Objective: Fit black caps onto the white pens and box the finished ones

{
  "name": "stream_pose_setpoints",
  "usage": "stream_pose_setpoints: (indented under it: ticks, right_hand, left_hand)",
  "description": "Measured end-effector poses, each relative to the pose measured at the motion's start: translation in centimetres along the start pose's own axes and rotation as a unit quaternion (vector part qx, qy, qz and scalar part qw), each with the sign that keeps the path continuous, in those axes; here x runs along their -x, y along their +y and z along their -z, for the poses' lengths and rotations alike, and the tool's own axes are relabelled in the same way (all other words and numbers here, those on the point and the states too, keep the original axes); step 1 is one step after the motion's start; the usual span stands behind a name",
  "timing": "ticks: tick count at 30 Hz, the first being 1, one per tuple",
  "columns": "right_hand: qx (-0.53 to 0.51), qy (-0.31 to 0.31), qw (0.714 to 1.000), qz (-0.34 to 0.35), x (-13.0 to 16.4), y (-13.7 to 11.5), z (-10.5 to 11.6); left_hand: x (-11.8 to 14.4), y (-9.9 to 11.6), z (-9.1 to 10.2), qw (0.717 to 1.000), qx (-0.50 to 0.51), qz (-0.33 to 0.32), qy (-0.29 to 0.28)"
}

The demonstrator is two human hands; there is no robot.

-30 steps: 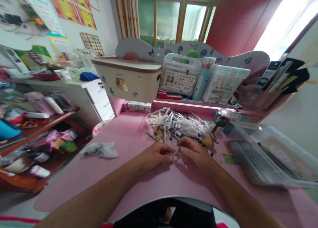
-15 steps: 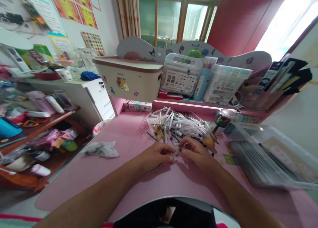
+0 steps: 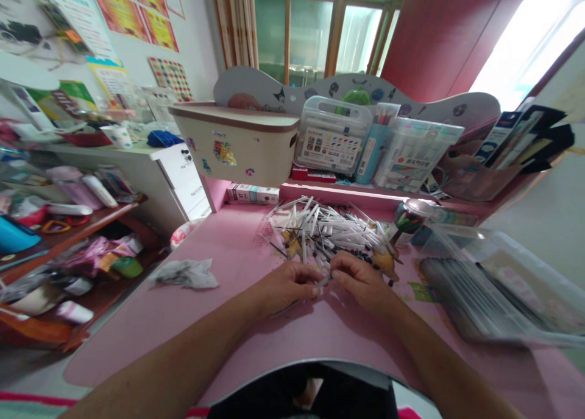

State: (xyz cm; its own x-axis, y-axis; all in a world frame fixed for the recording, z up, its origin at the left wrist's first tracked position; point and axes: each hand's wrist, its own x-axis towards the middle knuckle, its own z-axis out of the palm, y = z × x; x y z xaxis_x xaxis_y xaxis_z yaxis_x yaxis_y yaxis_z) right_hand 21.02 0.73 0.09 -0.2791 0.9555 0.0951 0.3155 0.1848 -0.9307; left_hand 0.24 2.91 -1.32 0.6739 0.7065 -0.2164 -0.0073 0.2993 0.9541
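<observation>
The left hand [image 3: 286, 285] and right hand [image 3: 361, 280] pinch one thin pen part [image 3: 323, 280] between them, low over the pink counter [image 3: 219, 297]; it lies sideways, tips meeting; the pen pile [image 3: 320, 233] sits just behind.

On the pink desk [image 3: 192, 321] we see a crumpled grey tissue [image 3: 185, 274] lying to our left and a clear plastic box [image 3: 496, 285] to our right, with a printed can [image 3: 408, 216] near it. On the raised shelf at the back stand a cream bin [image 3: 237, 144] with stickers and two marker cases [image 3: 333, 135]. Beside the desk, a wooden shelf [image 3: 68, 224] is crowded with bottles.
</observation>
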Motion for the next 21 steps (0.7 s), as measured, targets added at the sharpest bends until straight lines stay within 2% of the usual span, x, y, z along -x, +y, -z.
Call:
stream_pose_setpoints:
  ticks: [3, 8, 12, 21]
  right_hand:
    - [0.045, 0.019, 0.998, 0.028, -0.18, -0.29, 0.0]
    - [-0.001, 0.007, 1.0, -0.007, -0.02, -0.35, -0.05]
    - [0.048, 0.01, 0.999, 0.024, 0.01, -0.45, -0.07]
    - [0.1, 0.001, 0.994, 0.036, -0.38, -0.14, -0.15]
  left_hand:
    - [0.01, -0.06, -0.03, 1.0, 0.002, 0.0, -0.001]
    - [0.05, -0.08, -0.18, 1.0, 0.018, 0.01, 0.016]
    - [0.02, -0.05, -0.19, 1.0, 0.005, 0.001, 0.011]
    - [-0.34, -0.54, 0.19, 0.998, -0.058, -0.022, 0.022]
